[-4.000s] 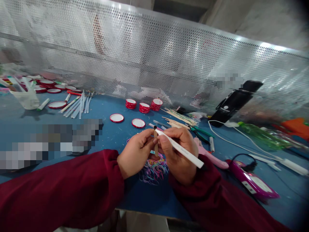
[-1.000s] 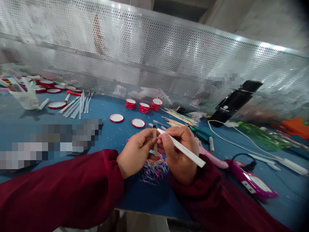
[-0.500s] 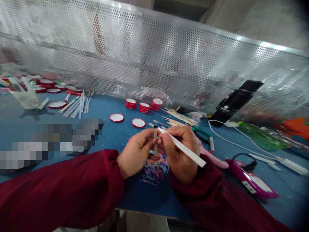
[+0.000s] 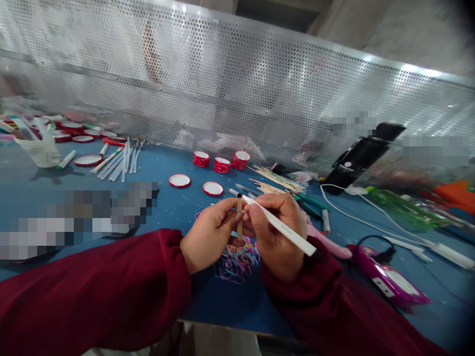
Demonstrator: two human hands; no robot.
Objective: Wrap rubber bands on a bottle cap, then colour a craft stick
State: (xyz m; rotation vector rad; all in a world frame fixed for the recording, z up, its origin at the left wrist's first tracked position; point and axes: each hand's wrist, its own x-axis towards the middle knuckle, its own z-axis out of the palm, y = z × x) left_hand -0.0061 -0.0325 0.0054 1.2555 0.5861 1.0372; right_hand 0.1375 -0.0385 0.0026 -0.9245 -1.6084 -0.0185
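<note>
My left hand pinches a short wooden stick and holds it upright over the blue table. The stick's top end is dark. My right hand grips a white marker pen like a pencil, with its tip touching the top of the stick. Under both hands lies a heap of thin coloured rubber bands. Both arms wear dark red sleeves.
Red-rimmed round lids and stacks of them lie beyond my hands, beside wooden sticks. Pink pliers, a purple device, white cables and a black bottle fill the right. White pens and a cup lie far left. A perforated metal screen backs the table.
Almost nothing: the pen tip has shifted slightly at the stick's top end. Both hands stay in place with the same grips.
</note>
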